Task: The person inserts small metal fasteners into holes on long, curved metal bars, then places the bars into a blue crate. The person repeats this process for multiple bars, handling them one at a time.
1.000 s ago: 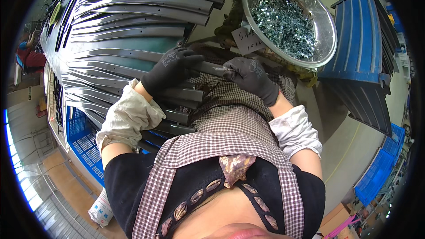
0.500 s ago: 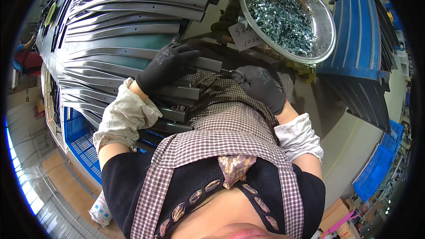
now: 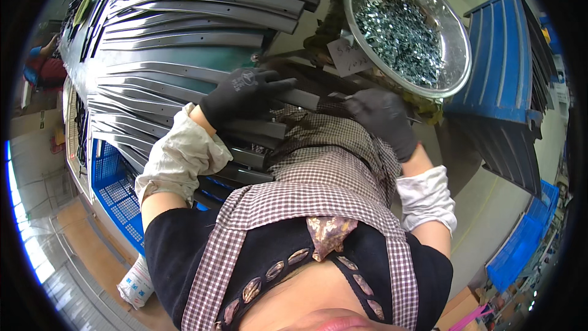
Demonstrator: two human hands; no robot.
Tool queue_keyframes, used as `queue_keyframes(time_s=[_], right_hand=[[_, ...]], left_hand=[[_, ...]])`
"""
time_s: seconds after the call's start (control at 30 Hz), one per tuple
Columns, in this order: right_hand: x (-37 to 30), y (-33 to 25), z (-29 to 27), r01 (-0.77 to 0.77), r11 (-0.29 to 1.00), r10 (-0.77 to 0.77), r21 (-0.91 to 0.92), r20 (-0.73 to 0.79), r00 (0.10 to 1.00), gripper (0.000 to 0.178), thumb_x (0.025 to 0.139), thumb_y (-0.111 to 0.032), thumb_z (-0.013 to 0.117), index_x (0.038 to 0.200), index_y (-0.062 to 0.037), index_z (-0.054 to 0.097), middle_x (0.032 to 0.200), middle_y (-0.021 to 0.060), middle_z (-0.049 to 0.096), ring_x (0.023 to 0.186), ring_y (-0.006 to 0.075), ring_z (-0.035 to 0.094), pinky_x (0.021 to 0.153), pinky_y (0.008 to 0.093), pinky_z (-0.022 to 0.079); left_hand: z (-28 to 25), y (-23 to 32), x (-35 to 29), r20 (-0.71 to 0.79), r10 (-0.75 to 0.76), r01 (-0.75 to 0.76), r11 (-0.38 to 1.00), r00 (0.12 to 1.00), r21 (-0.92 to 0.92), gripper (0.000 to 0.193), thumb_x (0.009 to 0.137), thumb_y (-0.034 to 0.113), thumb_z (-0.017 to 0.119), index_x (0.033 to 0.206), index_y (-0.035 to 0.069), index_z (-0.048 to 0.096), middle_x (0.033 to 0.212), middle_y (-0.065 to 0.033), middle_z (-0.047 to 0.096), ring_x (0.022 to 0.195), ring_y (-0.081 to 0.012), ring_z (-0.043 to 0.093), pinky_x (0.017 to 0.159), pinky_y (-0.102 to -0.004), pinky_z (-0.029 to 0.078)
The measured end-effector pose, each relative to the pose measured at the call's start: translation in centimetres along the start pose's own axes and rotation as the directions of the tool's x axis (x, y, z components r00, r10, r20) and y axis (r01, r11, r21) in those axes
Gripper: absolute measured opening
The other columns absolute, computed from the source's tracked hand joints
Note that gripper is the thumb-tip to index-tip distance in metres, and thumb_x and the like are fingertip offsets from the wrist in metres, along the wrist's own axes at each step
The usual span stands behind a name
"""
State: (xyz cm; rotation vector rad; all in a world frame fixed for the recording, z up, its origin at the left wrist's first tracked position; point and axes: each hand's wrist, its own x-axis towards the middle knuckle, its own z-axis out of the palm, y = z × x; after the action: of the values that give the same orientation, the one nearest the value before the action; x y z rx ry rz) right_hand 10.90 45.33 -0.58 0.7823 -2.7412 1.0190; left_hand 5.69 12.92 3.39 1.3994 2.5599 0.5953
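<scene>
My left hand (image 3: 245,96), in a black glove, grips a dark, channel-like strip (image 3: 303,99) near its end, which points to the right. The strip's other end runs back among several similar dark strips (image 3: 138,99) on the left. My right hand (image 3: 386,119), also gloved in black, is apart from the strip end, over the checked apron on my lap. Its fingers are curled and blurred by motion. A thin metal piece (image 3: 414,119) shows beside the right hand; whether the hand holds it is unclear.
A round metal bowl (image 3: 456,83) of small shiny metal pieces stands ahead on the right, a marked paper tag (image 3: 348,56) beside it. Further right is a blue ribbed bin (image 3: 493,55). More dark strips (image 3: 202,3) lie stacked ahead left. A blue crate (image 3: 113,193) sits at left.
My right hand has moved right, away from the strip end, where it held a thin metal piece. The left hand stays on the strip; the whole view has shifted slightly.
</scene>
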Motion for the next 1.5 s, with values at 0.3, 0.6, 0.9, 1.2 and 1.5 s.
queue_keyframes(time_s=[0.3, 0.6, 0.9, 1.2, 1.5], right_hand=[[2.4, 13.7, -6.9, -0.459, 0.643, 0.554, -0.613, -0.042, 0.832, 0.055, 0.082, -0.046, 0.072, 0.121, -0.0093, 0.06, 0.116, 0.0182, 0.065, 0.109, 0.0348, 0.063, 0.085, 0.0485, 0.053], [1.6, 19.0, -5.3, -0.457, 0.662, 0.573, -0.594, 0.009, 0.82, 0.028, 0.081, -0.019, 0.057, 0.105, -0.0127, 0.07, 0.108, 0.0154, 0.069, 0.104, 0.0336, 0.065, 0.088, 0.0455, 0.051], [1.5, 17.0, -7.5, -0.551, 0.768, 0.494, -0.327, -0.245, 0.834, 0.024, 0.086, -0.027, 0.061, 0.095, -0.0044, 0.066, 0.097, 0.0211, 0.068, 0.09, 0.0384, 0.065, 0.077, 0.0464, 0.05], [3.7, 8.3, -6.6, -0.455, 0.877, 0.48, 0.153, -0.24, 0.844, 0.025, 0.087, -0.013, 0.064, 0.109, -0.0023, 0.064, 0.082, 0.0067, 0.066, 0.072, 0.015, 0.06, 0.069, 0.0311, 0.049], [4.6, 10.1, -7.1, -0.536, 0.772, 0.622, 0.342, -0.233, 0.747, 0.024, 0.088, -0.016, 0.068, 0.107, -0.0022, 0.07, 0.075, 0.0006, 0.067, 0.067, 0.0067, 0.056, 0.061, 0.0266, 0.045]], left_hand=[[-2.3, 3.7, -4.5, 0.148, -0.042, 0.058, 0.993, 0.988, -0.107, 0.054, 0.079, 0.029, 0.074, 0.128, 0.01, 0.061, 0.095, -0.0143, 0.066, 0.082, -0.0319, 0.067, 0.071, -0.0414, 0.053], [-5.1, -1.7, -5.7, -0.16, -0.215, 0.199, 0.974, 0.964, -0.107, 0.028, 0.077, 0.011, 0.077, 0.103, 0.003, 0.07, 0.112, -0.0168, 0.068, 0.1, -0.0365, 0.066, 0.086, -0.0431, 0.053], [-2.9, -8.2, -3.7, -0.3, -0.176, 0.282, 0.891, 0.938, 0.357, 0.041, 0.071, 0.014, 0.075, 0.112, 0.011, 0.066, 0.104, -0.0094, 0.064, 0.105, -0.0332, 0.061, 0.1, -0.0482, 0.042], [1.6, -3.8, 0.6, -0.29, -0.077, 0.097, 0.994, 0.954, 0.055, 0.028, 0.071, 0.018, 0.077, 0.086, 0.008, 0.055, 0.102, -0.0093, 0.065, 0.098, -0.0342, 0.06, 0.089, -0.0423, 0.048], [-0.4, 0.1, 1.2, -0.243, 0.02, 0.01, 0.992, 0.97, 0.125, 0.02, 0.077, 0.016, 0.075, 0.094, 0.012, 0.064, 0.107, -0.0044, 0.065, 0.103, -0.0277, 0.062, 0.099, -0.044, 0.043]])
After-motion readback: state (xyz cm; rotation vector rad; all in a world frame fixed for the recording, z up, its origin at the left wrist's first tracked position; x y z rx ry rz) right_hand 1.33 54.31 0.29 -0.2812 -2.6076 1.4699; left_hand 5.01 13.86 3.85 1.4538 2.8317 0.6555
